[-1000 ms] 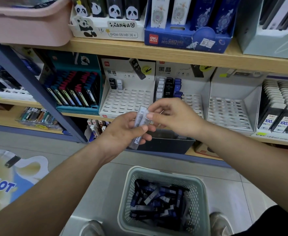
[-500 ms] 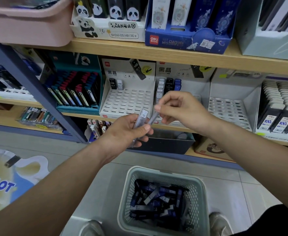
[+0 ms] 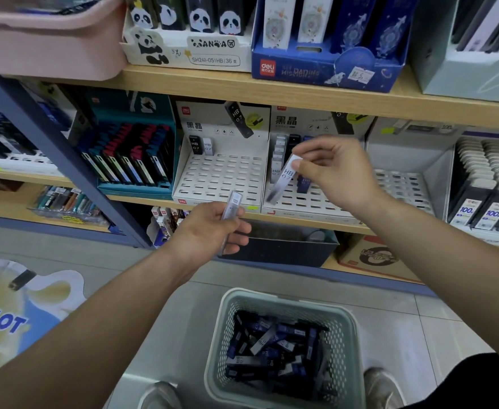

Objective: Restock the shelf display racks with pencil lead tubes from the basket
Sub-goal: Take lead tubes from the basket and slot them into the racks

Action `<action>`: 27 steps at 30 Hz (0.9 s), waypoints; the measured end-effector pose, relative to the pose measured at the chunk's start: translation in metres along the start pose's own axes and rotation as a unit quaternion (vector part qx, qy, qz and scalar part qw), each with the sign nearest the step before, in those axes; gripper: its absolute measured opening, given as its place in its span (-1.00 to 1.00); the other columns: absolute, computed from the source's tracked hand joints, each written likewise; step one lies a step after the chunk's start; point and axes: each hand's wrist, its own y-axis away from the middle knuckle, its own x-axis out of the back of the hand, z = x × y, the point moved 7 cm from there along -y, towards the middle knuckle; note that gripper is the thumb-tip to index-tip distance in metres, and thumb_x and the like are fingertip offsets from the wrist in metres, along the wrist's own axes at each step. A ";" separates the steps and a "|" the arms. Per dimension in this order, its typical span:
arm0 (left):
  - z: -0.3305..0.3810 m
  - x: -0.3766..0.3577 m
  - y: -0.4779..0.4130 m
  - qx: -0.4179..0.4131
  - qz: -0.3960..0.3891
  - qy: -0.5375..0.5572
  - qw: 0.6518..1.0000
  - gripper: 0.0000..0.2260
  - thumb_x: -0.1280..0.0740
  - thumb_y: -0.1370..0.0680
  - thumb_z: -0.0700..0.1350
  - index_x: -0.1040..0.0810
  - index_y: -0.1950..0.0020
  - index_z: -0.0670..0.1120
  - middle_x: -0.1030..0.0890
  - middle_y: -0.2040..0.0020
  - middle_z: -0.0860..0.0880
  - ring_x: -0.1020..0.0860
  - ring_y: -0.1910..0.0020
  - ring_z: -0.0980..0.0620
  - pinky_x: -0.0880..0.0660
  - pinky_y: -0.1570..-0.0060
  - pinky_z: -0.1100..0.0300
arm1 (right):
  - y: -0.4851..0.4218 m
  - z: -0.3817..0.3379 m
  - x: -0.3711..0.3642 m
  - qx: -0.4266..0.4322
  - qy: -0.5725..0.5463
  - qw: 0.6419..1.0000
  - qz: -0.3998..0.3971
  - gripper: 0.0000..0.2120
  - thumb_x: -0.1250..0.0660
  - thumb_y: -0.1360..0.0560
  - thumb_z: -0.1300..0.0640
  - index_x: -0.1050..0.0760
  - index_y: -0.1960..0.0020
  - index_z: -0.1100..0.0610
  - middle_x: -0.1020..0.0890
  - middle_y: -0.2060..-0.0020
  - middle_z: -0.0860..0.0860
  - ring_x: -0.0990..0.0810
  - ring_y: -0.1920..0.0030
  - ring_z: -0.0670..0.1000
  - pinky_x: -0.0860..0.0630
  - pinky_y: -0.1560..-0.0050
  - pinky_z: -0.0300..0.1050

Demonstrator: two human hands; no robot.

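The right hand [image 3: 339, 172] pinches a pencil lead tube [image 3: 282, 180] by its upper end between thumb and fingertips, a closed grip on that one tube. The tube is slim and flat, with a pale, whitish top printed "HB 07" and a darker grey lower end; it hangs tilted, lower end toward the left, in front of the middle display rack [image 3: 307, 199]. Whether its tip touches the slotted face I cannot tell. At the back left of that rack stand a few tubes already slotted: a pale row, a black one and blue ones partly hidden behind the hand.

The left hand [image 3: 212, 231] is lower and to the left, fingers curled shut around a second tube [image 3: 232, 208], translucent grey with a small white label near its top. This one stands nearly upright, its top poking above the thumb, its lower end showing under the fingers.

Behind the left hand sits the left display rack [image 3: 218, 178], a white slotted tray that carries only two tubes at its back left corner, one black and one white, both marked HB 07. Both racks rest on the wooden shelf [image 3: 301, 95].

On the floor between the person's shoes is a pale green basket [image 3: 227, 326] with perforated walls, holding a loose heap of tubes [image 3: 271, 346], mostly dark blue and black with a few grey ones, lying in every direction.
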 end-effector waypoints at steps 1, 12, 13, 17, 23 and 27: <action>-0.001 0.002 0.000 0.003 0.002 -0.001 1.000 -0.88 -0.25 -0.66 -0.23 -0.57 -0.10 -0.11 -0.70 0.16 -0.06 -0.65 0.24 0.04 -0.61 0.22 0.21 | -0.004 0.000 0.000 0.021 0.043 0.999 0.010 -0.84 -0.49 -0.48 0.19 -0.63 0.02 -0.04 -0.69 0.18 -0.11 -0.67 0.12 -0.12 -0.60 0.00 -0.22; -0.003 0.022 0.008 0.001 0.002 -0.027 1.000 -0.85 -0.26 -0.66 -0.22 -0.57 -0.18 -0.12 -0.72 0.13 -0.04 -0.66 0.27 0.07 -0.62 0.11 0.15 | -0.022 0.000 -0.023 0.106 0.211 0.972 -0.002 -0.83 -0.44 -0.52 0.19 -0.65 -0.11 0.10 -0.65 0.10 -0.10 -0.63 0.09 -0.15 -0.53 -0.03 -0.36; -0.003 0.023 0.009 -0.001 0.002 -0.028 1.000 -0.85 -0.26 -0.66 -0.22 -0.57 -0.19 -0.12 -0.71 0.13 -0.03 -0.65 0.27 0.08 -0.62 0.13 0.17 | -0.022 0.000 -0.023 0.106 0.212 0.971 -0.005 -0.83 -0.44 -0.52 0.19 -0.66 -0.11 0.10 -0.65 0.10 -0.10 -0.62 0.10 -0.15 -0.51 -0.01 -0.41; 0.001 0.025 0.013 -0.008 0.002 -0.031 0.999 -0.84 -0.24 -0.67 -0.23 -0.56 -0.19 -0.12 -0.71 0.11 -0.03 -0.65 0.28 0.09 -0.61 0.16 0.21 | -0.020 -0.003 -0.026 0.109 0.210 0.971 -0.018 -0.83 -0.45 -0.51 0.20 -0.66 -0.10 0.11 -0.66 0.12 -0.09 -0.63 0.11 -0.13 -0.48 0.02 -0.46; 0.001 0.028 0.017 -0.013 0.002 -0.026 1.000 -0.84 -0.25 -0.67 -0.21 -0.56 -0.22 -0.13 -0.73 0.07 -0.05 -0.65 0.26 0.08 -0.62 0.18 0.22 | -0.018 -0.005 -0.027 0.106 0.206 0.973 -0.027 -0.84 -0.47 -0.50 0.20 -0.66 -0.08 0.11 -0.65 0.14 -0.10 -0.60 0.16 -0.21 -0.45 0.05 -0.54; 0.002 0.029 0.018 -0.011 0.001 -0.024 1.000 -0.84 -0.26 -0.67 -0.20 -0.57 -0.21 -0.09 -0.74 0.05 -0.03 -0.66 0.25 0.08 -0.62 0.18 0.22 | -0.019 -0.004 -0.029 0.114 0.221 0.968 -0.024 -0.84 -0.46 -0.51 0.20 -0.66 -0.09 0.11 -0.63 0.15 -0.11 -0.60 0.16 -0.18 -0.46 0.03 -0.49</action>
